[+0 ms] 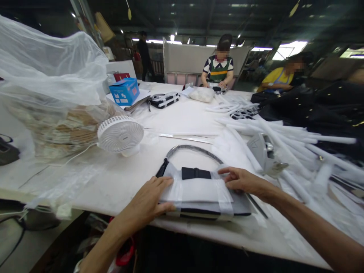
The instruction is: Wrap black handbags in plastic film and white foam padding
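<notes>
A white fan (121, 134) stands on the table (179, 120), near a translucent sack (54, 64) with brown contents. Beyond the fan sits 1 blue box (128, 93). Across the table, 1 person (219, 70) wears a patterned top.

On my remote view, I log 1 bag (196, 173) in grey and black, white wrapping (196, 191), a white fan (121, 134), 1 blue box (125, 91) with white markings, white tubes (284, 131) and 1 green shirt (213, 77) with an orange stripe.
</notes>
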`<state>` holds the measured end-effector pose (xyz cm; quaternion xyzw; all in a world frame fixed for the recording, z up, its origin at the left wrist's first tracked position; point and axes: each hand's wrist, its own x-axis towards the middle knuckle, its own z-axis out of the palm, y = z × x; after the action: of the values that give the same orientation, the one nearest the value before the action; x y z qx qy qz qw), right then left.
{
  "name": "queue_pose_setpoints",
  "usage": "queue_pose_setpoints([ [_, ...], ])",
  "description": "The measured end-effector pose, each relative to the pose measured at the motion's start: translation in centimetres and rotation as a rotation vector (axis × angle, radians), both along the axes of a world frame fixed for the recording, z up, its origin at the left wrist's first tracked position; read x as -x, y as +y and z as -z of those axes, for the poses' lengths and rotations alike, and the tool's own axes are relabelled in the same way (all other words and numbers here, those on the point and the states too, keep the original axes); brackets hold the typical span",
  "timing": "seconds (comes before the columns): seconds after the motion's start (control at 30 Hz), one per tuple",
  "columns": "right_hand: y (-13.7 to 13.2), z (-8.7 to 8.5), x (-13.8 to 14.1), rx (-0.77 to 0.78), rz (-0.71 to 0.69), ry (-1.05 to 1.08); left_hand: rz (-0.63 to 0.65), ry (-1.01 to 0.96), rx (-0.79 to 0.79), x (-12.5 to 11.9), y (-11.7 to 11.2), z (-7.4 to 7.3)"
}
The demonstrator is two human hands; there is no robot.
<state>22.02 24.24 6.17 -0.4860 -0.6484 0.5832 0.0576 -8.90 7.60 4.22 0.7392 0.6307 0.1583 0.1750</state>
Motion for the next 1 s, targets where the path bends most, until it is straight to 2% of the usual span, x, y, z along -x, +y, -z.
queue_pose_setpoints([
  [0.13,-0.5,-0.4,0.3,0.017,0.032,-0.013,0.05,-0.16,0.148,2.1,0.2,-1.0],
  [0.27,-0.9,-0.7,0.6,0.057,0.099,-0.032,0.058,-0.27,0.247,2.9,1.3,-1.6],
  [0.47,-0.9,0.3,0.2,0.102,0.217,0.088,-0.044,-0.429,0.269,2.3,2.3,-0.7],
  [0.73,-1.1,1.2,0.6,0.11,0.307,0.082,-0.107,-0.423,0.161,1.6,2.4,1.6],
  [0.83,-1.2,1.4,0.9,0.087,0.362,0.064,-0.129,-0.445,0.178,1.5,1.9,1.5],
  [1.0,-1.2,2.4,0.6,0.031,0.404,0.035,-0.166,-0.499,0.267,1.5,1.5,0.2],
])
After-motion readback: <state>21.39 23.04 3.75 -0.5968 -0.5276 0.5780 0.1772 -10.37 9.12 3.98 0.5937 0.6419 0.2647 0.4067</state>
